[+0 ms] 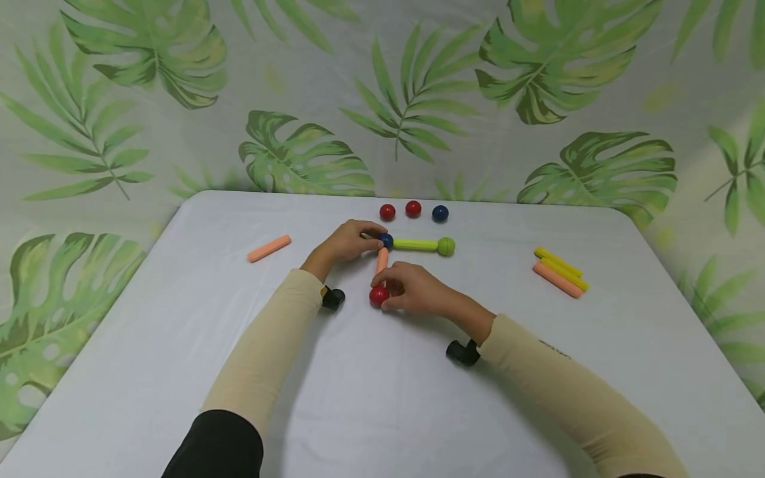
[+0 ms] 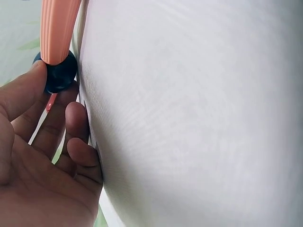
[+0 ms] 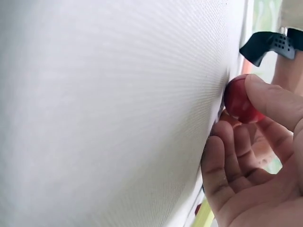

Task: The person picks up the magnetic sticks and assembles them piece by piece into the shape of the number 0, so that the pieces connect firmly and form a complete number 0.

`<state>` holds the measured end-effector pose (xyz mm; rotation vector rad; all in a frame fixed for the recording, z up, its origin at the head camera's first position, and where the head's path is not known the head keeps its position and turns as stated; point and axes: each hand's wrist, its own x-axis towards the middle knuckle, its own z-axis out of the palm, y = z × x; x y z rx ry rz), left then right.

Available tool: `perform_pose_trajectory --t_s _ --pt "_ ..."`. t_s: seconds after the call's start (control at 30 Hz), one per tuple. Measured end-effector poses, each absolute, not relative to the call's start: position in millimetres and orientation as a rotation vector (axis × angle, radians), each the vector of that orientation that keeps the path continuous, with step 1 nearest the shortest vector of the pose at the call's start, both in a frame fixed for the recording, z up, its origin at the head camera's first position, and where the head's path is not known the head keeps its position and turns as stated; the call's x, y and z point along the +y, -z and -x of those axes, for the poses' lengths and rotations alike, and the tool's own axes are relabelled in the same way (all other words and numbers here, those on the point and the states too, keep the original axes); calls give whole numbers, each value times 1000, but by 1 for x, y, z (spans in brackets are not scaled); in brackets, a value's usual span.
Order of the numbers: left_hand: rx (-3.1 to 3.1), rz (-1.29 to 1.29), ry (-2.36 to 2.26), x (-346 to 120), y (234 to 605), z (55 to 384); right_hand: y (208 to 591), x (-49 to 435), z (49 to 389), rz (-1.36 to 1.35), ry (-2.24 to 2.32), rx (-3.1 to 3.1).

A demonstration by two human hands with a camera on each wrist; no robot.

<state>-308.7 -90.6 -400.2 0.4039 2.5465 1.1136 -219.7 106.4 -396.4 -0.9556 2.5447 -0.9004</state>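
My left hand (image 1: 349, 241) pinches a dark blue ball (image 1: 386, 239) between thumb and fingers. From that ball a yellow-green stick (image 1: 415, 245) runs right to a green ball (image 1: 445, 246). An orange ribbed stick (image 1: 381, 260) extends from the blue ball toward me, its end set against the ball in the left wrist view. At its near end, my right hand (image 1: 418, 289) pinches a red ball (image 1: 379, 295) with thumb and index finger. The right fingers partly cover where this stick meets the red ball. In the right wrist view the red ball (image 3: 240, 98) sits close to the cloth.
Behind the joined pieces lie two red balls (image 1: 387, 212) and a dark blue ball (image 1: 440, 213), near the table's far edge. One orange stick (image 1: 269, 248) lies at left. Two yellow sticks (image 1: 559, 262) and an orange stick (image 1: 558, 279) lie together at right on the white tablecloth (image 1: 382, 392).
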Motion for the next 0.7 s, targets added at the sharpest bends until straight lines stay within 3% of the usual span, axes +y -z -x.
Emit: perform_pose_trajectory --t_s 0.7 --pt "2540 -406 -1127 -91 400 308 395 108 222 902 842 2510"
